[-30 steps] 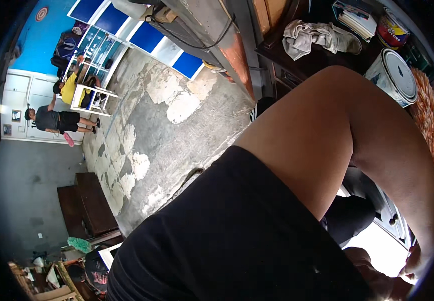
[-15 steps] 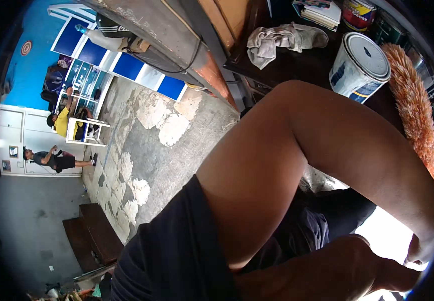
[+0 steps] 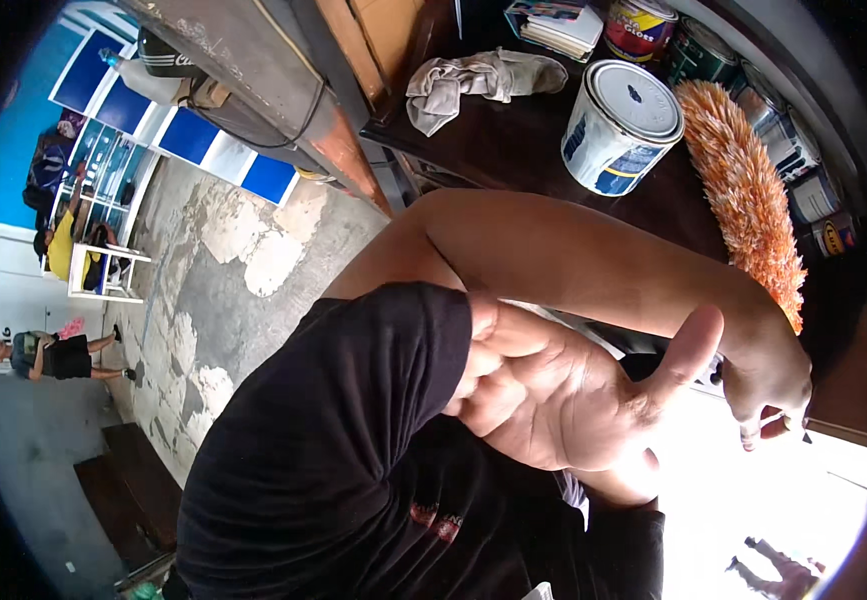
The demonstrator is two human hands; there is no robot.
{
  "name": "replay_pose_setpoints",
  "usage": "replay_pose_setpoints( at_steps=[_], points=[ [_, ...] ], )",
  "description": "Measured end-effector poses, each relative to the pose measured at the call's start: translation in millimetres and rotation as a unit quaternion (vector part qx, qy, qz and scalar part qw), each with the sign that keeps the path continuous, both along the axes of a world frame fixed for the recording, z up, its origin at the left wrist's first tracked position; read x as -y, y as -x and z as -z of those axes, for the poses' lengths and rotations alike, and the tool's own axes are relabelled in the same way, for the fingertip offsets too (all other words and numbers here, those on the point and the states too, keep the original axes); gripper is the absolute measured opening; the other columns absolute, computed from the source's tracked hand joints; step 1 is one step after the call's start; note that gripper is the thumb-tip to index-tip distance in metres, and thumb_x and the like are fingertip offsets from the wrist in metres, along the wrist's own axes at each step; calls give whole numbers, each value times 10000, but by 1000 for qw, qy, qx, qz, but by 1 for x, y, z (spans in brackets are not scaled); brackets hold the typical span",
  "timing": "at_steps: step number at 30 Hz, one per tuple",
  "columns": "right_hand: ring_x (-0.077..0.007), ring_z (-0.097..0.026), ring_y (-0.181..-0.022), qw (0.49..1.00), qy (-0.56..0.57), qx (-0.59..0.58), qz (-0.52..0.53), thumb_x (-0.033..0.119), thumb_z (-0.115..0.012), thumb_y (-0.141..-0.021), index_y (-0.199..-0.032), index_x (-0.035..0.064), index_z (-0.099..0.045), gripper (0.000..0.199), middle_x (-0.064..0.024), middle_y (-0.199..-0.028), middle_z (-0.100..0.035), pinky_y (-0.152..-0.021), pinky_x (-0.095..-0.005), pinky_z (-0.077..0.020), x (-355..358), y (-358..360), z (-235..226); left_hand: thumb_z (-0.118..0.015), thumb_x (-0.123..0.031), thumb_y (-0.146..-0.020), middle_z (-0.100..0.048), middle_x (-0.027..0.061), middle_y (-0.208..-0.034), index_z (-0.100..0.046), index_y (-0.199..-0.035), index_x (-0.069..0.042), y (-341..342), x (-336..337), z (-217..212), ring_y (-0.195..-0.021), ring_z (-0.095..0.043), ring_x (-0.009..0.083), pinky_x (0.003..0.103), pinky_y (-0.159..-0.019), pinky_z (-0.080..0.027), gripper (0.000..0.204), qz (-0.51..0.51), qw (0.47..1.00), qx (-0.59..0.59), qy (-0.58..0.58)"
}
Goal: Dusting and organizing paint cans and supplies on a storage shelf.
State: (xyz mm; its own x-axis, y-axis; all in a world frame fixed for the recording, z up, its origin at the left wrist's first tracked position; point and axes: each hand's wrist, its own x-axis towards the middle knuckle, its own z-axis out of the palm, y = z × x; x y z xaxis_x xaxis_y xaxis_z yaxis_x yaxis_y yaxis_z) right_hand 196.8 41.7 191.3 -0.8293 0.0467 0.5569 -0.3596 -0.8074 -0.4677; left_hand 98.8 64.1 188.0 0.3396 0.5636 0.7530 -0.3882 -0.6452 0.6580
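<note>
T-shirt sleeve [image 3: 373, 350] hides the fingertips of the right hand [image 3: 558, 400], so can't tell if it's pinched; left hand [image 3: 768, 385], just past, looks loosely curled, contents unclear. Careless left forearm [image 3: 593, 260] jerk could knock the fluffy orange duster [image 3: 738, 180] or paint can [image 3: 608, 130] beyond.

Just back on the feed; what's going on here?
One hand shows its palm, fingers against a black sleeve; whether they grip is unclear. The other hand appears near an orange duster, with nothing visibly held. A paint can and crumpled cloth sit on a dark tabletop. A person in yellow and another in black shorts are farther back.
</note>
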Motion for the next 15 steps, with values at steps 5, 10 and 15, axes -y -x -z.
replay_pose_setpoints(
  at_steps=[5,10,15],
  points=[
    [-381,-598,-976,1000,6,-1,30,770,-348,-890,-1237,-62,-505,915,-285,-1256,-471,-949,-475,-404,5,7,-1,-616,-269,-944,-675,90,-1043,-625,-1064,2,-9,-9,-2,-931,-646,180,340,-804,-526,296,-27,997,-72,-12],
    [-404,-602,-1073,997,45,0,56,761,-317,-906,-1346,-38,-476,926,-291,-1379,-437,-1042,-493,-380,14,14,10,-619,-273,-938,-677,93,-1034,-628,-1069,-2,-30,-23,13,-931,-647,190,350,-803,-525,301,-54,988,-146,12],
    [-405,-601,-1030,995,49,-4,92,769,-294,-906,-1307,-45,-487,928,-292,-1318,-447,-1003,-495,-386,18,18,6,-623,-278,-932,-679,96,-1024,-631,-1074,-7,-81,-56,38,-931,-648,201,360,-802,-524,306,-49,982,-183,29]
  ],
)
